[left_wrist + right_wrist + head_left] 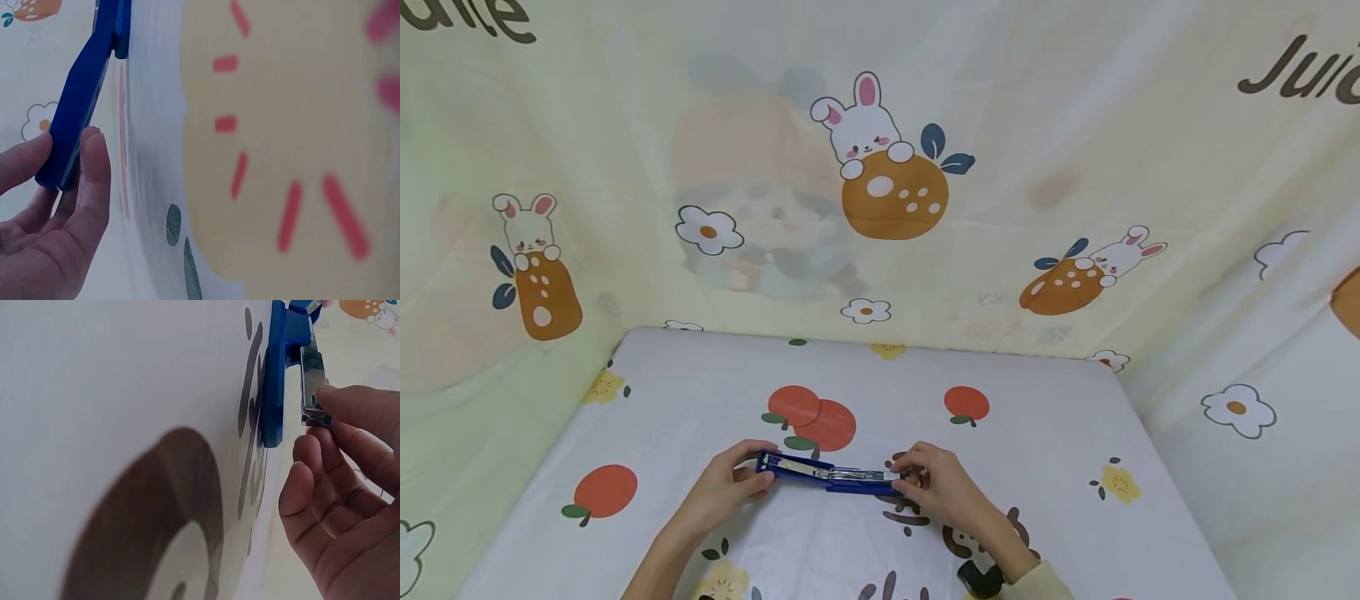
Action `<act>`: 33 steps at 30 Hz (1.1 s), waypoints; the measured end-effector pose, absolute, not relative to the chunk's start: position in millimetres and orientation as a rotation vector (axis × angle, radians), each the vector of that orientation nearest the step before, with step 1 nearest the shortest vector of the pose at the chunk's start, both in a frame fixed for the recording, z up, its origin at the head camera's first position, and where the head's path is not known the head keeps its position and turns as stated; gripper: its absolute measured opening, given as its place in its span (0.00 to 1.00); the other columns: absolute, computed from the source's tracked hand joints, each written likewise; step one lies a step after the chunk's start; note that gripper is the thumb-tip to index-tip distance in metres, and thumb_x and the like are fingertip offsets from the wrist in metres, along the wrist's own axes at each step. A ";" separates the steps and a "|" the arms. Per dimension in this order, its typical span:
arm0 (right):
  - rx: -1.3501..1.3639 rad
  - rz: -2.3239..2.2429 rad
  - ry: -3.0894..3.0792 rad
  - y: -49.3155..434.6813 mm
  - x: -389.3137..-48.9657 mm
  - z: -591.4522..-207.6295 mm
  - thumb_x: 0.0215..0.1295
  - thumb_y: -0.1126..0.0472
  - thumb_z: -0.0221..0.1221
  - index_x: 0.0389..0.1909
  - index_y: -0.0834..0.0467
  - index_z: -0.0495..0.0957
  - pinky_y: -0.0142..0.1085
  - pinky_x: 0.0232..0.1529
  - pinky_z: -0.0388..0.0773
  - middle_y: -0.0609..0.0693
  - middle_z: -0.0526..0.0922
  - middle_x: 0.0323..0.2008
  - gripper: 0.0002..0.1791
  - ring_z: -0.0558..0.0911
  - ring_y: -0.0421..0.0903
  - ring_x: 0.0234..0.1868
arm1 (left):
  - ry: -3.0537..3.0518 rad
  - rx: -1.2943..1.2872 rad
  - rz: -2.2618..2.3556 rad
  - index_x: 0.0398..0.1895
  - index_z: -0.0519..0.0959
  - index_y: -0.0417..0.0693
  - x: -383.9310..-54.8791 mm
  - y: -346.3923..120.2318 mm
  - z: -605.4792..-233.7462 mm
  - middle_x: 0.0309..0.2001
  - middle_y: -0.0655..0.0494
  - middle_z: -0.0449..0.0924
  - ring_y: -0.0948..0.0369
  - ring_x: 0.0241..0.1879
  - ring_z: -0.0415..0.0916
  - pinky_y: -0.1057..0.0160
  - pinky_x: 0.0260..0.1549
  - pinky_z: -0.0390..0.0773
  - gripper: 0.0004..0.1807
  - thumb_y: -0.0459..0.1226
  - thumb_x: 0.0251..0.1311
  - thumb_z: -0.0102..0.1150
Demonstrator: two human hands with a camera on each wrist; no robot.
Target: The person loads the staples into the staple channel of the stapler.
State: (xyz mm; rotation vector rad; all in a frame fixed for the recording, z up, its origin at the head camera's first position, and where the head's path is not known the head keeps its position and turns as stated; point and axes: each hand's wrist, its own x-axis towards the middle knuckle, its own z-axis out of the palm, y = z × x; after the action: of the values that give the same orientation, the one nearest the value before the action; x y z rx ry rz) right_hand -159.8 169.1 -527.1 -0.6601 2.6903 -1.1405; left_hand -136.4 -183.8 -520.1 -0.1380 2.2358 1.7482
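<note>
A blue stapler [850, 488] is folded wide open, its top arm swung out to the left and its metal staple channel [312, 378] exposed. My left hand [730, 487] pinches the end of the blue top arm [78, 106] between thumb and fingers. At the other end, my right hand [946, 490] grips the tip of the metal channel with thumb and forefinger. In the right wrist view the blue base [273, 387] stands apart from the channel, close to the tabletop. The remaining right fingers curl loosely below the channel tip.
A white cloth with printed fruit and flowers covers the table [1045, 433]. Behind and at both sides hangs a pale curtain [760, 150] printed with rabbits. A small black object [980, 577] lies beside the right forearm.
</note>
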 end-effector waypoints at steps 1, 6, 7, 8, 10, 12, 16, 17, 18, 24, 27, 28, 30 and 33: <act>-0.657 -1.143 2.687 169.2 -159.8 -527.0 0.67 0.61 0.72 0.45 0.54 0.89 0.26 0.32 0.79 0.45 0.84 0.41 0.08 0.78 0.38 0.35 | 2.236 -0.138 1.748 0.67 0.76 0.41 -136.4 -183.7 -520.1 0.70 0.35 0.73 0.55 0.50 0.85 0.59 0.45 0.91 0.23 0.27 0.70 0.64; -0.646 -1.146 2.683 169.5 -159.6 -526.3 0.67 0.61 0.72 0.45 0.55 0.89 0.26 0.32 0.79 0.47 0.85 0.41 0.08 0.78 0.37 0.35 | 2.237 -0.141 1.745 0.67 0.76 0.41 -136.4 -183.4 -519.3 0.70 0.35 0.74 0.55 0.49 0.85 0.59 0.46 0.91 0.23 0.27 0.70 0.64; -0.643 -1.146 2.684 169.6 -159.5 -526.0 0.67 0.61 0.72 0.45 0.55 0.89 0.25 0.33 0.79 0.46 0.85 0.41 0.08 0.78 0.37 0.35 | 2.239 -0.142 1.744 0.67 0.76 0.41 -136.4 -183.3 -519.3 0.70 0.35 0.74 0.55 0.49 0.85 0.59 0.46 0.91 0.23 0.27 0.70 0.64; -0.640 -1.144 2.686 169.6 -159.5 -525.8 0.67 0.61 0.72 0.45 0.54 0.89 0.25 0.33 0.79 0.46 0.85 0.41 0.08 0.78 0.36 0.34 | 2.239 -0.142 1.742 0.67 0.76 0.41 -136.4 -183.2 -519.3 0.70 0.35 0.74 0.55 0.49 0.85 0.59 0.46 0.91 0.23 0.27 0.70 0.64; -0.638 -1.144 2.689 169.7 -159.4 -525.8 0.67 0.61 0.72 0.45 0.55 0.90 0.25 0.33 0.80 0.45 0.85 0.41 0.08 0.78 0.36 0.34 | 2.241 -0.145 1.740 0.67 0.76 0.42 -136.5 -183.0 -519.4 0.70 0.36 0.74 0.55 0.49 0.85 0.59 0.46 0.91 0.23 0.27 0.70 0.64; -0.640 -1.148 2.692 169.5 -159.4 -525.7 0.67 0.61 0.72 0.45 0.55 0.90 0.25 0.33 0.79 0.46 0.86 0.41 0.08 0.78 0.36 0.34 | 2.239 -0.147 1.740 0.67 0.76 0.42 -136.6 -182.8 -519.6 0.70 0.36 0.74 0.55 0.49 0.85 0.59 0.46 0.91 0.24 0.28 0.70 0.64; -0.640 -1.149 2.692 169.3 -159.9 -526.0 0.67 0.61 0.72 0.44 0.55 0.89 0.25 0.32 0.79 0.46 0.85 0.40 0.07 0.78 0.36 0.34 | 2.236 -0.154 1.744 0.67 0.76 0.42 -136.6 -182.4 -519.7 0.69 0.36 0.74 0.55 0.50 0.85 0.59 0.47 0.90 0.23 0.27 0.70 0.64; -0.635 -1.149 2.689 169.3 -160.1 -526.1 0.67 0.61 0.72 0.44 0.54 0.89 0.25 0.32 0.79 0.46 0.85 0.40 0.07 0.77 0.36 0.34 | 2.236 -0.155 1.745 0.67 0.76 0.41 -136.6 -182.4 -519.8 0.69 0.36 0.74 0.55 0.50 0.85 0.59 0.47 0.91 0.23 0.27 0.70 0.64; -0.627 -1.149 2.684 169.3 -160.1 -526.1 0.67 0.61 0.72 0.44 0.54 0.89 0.25 0.32 0.79 0.45 0.85 0.40 0.07 0.77 0.35 0.34 | 2.234 -0.155 1.747 0.67 0.76 0.41 -136.5 -182.4 -520.0 0.69 0.36 0.74 0.55 0.50 0.85 0.59 0.47 0.91 0.23 0.27 0.70 0.64; -0.610 -1.139 2.675 169.5 -160.7 -526.2 0.68 0.60 0.71 0.43 0.51 0.88 0.26 0.33 0.80 0.42 0.84 0.40 0.05 0.77 0.34 0.34 | 2.229 -0.147 1.757 0.68 0.76 0.41 -136.2 -182.9 -520.2 0.70 0.35 0.74 0.53 0.51 0.85 0.59 0.47 0.91 0.24 0.27 0.70 0.64; -0.607 -1.136 2.676 169.3 -160.8 -525.8 0.68 0.61 0.71 0.43 0.51 0.89 0.25 0.33 0.80 0.43 0.84 0.40 0.05 0.77 0.35 0.34 | 2.226 -0.144 1.761 0.68 0.76 0.40 -136.3 -182.7 -519.3 0.70 0.35 0.74 0.53 0.50 0.85 0.59 0.46 0.91 0.24 0.27 0.70 0.64; -0.604 -1.137 2.674 169.3 -160.7 -525.7 0.68 0.61 0.71 0.43 0.51 0.88 0.25 0.33 0.80 0.43 0.84 0.40 0.06 0.77 0.35 0.34 | 2.225 -0.141 1.762 0.68 0.76 0.40 -136.4 -182.6 -519.4 0.70 0.35 0.74 0.54 0.50 0.85 0.59 0.46 0.91 0.24 0.27 0.70 0.64; -0.601 -1.139 2.670 169.3 -160.3 -525.4 0.68 0.61 0.71 0.44 0.52 0.88 0.25 0.33 0.80 0.44 0.84 0.40 0.06 0.77 0.35 0.35 | 2.220 -0.138 1.765 0.67 0.76 0.40 -136.4 -182.8 -519.5 0.69 0.35 0.74 0.54 0.50 0.84 0.59 0.46 0.91 0.23 0.27 0.70 0.64; -0.604 -1.143 2.664 169.5 -159.8 -524.9 0.68 0.61 0.71 0.45 0.52 0.88 0.25 0.33 0.80 0.45 0.84 0.40 0.07 0.77 0.36 0.35 | 2.210 -0.133 1.774 0.67 0.76 0.39 -136.4 -183.1 -519.9 0.69 0.35 0.74 0.54 0.50 0.85 0.59 0.45 0.91 0.23 0.27 0.70 0.63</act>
State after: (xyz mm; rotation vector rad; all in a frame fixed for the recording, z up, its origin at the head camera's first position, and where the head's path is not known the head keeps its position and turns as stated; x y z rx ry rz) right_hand -159.8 169.5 -524.9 -0.6041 2.6638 -1.1434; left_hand -136.4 -183.1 -519.9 -0.1333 2.2098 1.7736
